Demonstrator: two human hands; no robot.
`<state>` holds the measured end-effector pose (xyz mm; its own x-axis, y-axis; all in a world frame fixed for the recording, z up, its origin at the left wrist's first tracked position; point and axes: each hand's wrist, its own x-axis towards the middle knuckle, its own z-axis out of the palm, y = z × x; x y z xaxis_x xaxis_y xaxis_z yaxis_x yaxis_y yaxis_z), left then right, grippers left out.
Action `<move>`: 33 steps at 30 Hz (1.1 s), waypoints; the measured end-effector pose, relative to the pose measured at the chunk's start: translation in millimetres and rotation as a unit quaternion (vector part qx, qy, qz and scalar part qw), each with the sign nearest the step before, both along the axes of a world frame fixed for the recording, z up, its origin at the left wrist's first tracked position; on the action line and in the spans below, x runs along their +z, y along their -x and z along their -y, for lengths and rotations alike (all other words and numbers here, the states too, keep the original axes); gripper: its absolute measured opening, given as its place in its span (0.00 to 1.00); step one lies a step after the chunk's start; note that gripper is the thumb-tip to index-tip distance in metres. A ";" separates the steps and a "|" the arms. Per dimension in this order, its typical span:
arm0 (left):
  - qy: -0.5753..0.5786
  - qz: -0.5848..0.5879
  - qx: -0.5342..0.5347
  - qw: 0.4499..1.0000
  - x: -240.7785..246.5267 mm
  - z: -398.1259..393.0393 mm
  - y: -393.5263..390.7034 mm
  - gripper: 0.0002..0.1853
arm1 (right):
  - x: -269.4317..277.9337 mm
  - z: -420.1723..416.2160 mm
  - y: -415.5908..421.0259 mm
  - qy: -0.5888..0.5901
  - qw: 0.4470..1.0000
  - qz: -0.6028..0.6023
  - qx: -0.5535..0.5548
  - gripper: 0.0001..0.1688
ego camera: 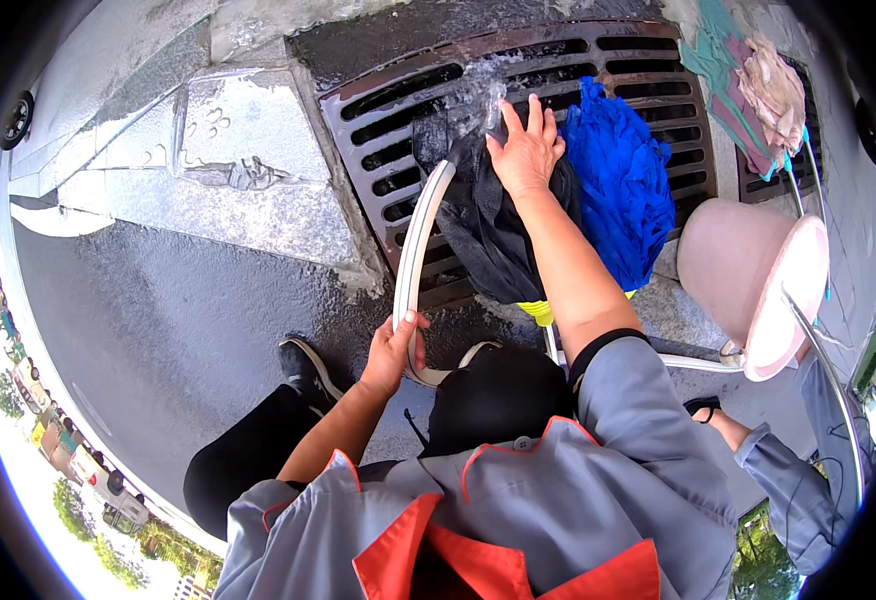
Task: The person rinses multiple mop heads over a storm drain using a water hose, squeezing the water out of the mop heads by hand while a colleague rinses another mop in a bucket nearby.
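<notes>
My left hand [395, 351] grips a white striped hose [417, 251], which curves up to a metal drain grate [366, 124]. Water splashes [492, 79] across the grate beyond the hose's outlet. A soaked black mop head [494, 247] lies below the outlet, on the bars. Over its far part, my right hand [525, 150] reaches with fingers spread, holding nothing; whether the fingertips touch the wet strands is unclear. A bright blue mop head [618, 195] rests just right of my right forearm. A yellow-green mop socket [537, 311] shows under the black one.
A pale pink bucket [734, 274] lies tilted at the right. Behind it are more mop heads, one beige [772, 94] and one green [715, 64]. Another person's sandalled foot [708, 411] is at lower right. Wet paving [258, 202] spreads left; a wheel [17, 120] stands beyond.
</notes>
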<state>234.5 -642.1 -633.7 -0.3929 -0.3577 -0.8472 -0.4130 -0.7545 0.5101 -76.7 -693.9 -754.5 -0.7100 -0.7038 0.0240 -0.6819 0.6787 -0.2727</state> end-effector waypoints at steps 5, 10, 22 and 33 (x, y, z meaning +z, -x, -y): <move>-0.011 0.015 0.049 0.999 -1.9 -7.1 -13.0 0.24 | 22.5 -7.9 -49.8 -0.055 0.978 0.056 0.193 0.43; -0.018 0.000 0.092 0.996 -12.6 -3.4 -10.3 0.24 | 20.3 6.3 -45.3 -0.069 0.967 0.058 0.237 0.23; -0.039 0.015 0.096 0.995 -9.6 0.1 -7.8 0.25 | -10.9 -88.3 -90.3 0.021 0.862 -0.046 0.505 0.07; -0.029 0.001 0.098 0.995 -3.4 10.4 -0.8 0.25 | 15.6 9.0 -65.1 -0.075 0.942 0.061 0.323 0.24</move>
